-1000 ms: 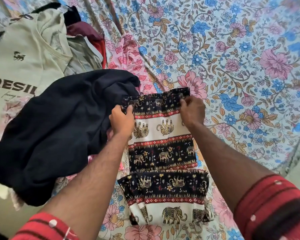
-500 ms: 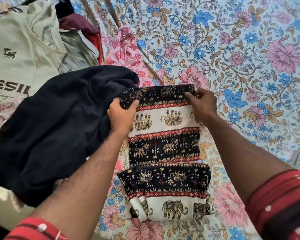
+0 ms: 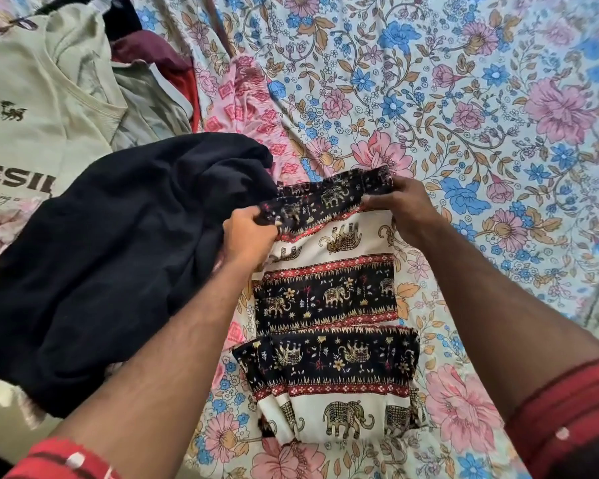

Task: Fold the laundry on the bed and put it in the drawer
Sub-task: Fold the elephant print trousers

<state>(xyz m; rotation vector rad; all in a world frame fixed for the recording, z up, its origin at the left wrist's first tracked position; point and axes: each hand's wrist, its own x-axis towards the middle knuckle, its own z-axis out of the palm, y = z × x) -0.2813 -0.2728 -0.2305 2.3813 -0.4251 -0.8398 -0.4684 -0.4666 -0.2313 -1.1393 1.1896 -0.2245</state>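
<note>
Both hands pinch far edge of elephant cloth (image 3: 329,295), lifted off bed (image 3: 481,140): left hand (image 3: 248,236), right hand (image 3: 407,210), fingers curled. Near part lies folded. Dark garment (image 3: 111,254) beside left.

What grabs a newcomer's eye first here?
Centre frame, the elephant-print garment lies on the floral bedsheet, its far edge lifted by the left hand and the right hand. Left of it sits a crumpled dark navy garment, partly covering a pale green T-shirt in the top-left corner.
</note>
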